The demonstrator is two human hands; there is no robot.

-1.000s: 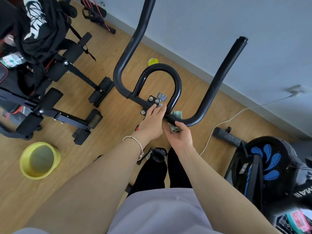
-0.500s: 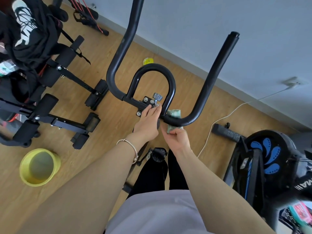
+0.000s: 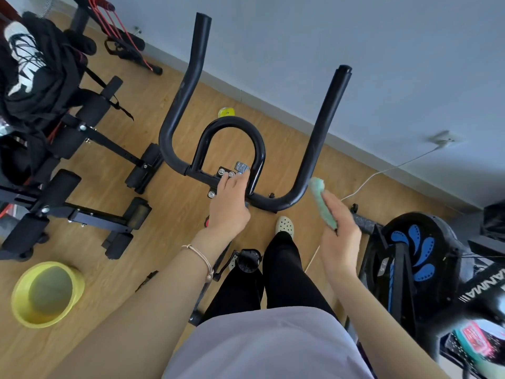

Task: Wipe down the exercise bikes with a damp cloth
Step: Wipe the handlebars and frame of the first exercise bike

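Wood floor (image 3: pixel 169 214) under blue-grey wall (image 3: pixel 355 28). We log: left hand (image 3: pixel 228 206) rests on the centre bracket of the bike handlebar (image 3: pixel 317 149), fingers extended. Right hand (image 3: pixel 340 236) grips green cloth (image 3: pixel 322 201) at 3 o'clock, its tip just beside the bar's right bend. Yellow basin (image 3: pixel 24 296) at 8 o'clock.

We rest our left grip (image 3: pixel 228 206) flat, fingers straight, both arms outstretched; our right grip (image 3: pixel 338 236) curls round the cloth (image 3: pixel 322 203).
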